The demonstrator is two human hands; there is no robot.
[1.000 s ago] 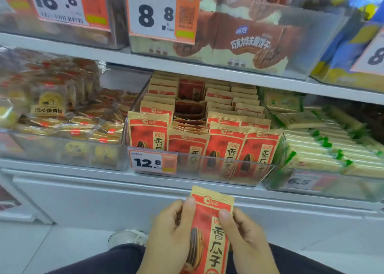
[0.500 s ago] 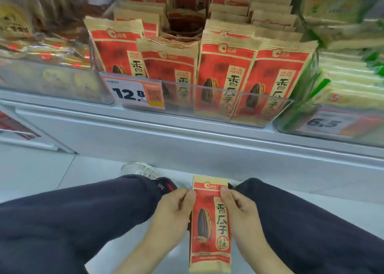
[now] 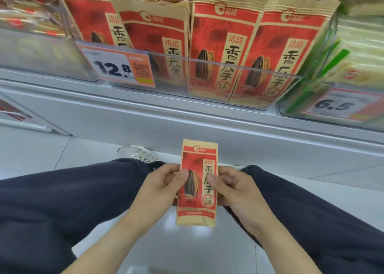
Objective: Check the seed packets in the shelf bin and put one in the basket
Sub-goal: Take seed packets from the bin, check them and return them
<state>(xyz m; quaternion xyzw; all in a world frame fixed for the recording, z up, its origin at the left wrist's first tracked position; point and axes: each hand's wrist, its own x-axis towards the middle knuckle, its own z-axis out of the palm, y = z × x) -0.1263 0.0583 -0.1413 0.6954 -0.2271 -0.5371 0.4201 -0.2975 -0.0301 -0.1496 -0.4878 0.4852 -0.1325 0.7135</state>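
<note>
Head view looks down at a person crouched before the shelf, with one seed packet [image 3: 197,183] held upright in the lower middle of the frame, between the knees and clear of the floor. The left hand [image 3: 161,187] pinches its left edge, thumb on the printed face and fingers curled behind; the right hand [image 3: 235,187] does the same on the right edge, thumb just touching the front. Both grips look light, neither hand wide open.

I'd judge the checking step is in hand: the face is turned up for reading. The shelf bin [image 3: 218,65], across the upper middle, holds the other packets behind its clear front, beside the price tag [image 3: 119,67]. No basket is plainly visible, so the next move calls for finding it and freeing one hand.
</note>
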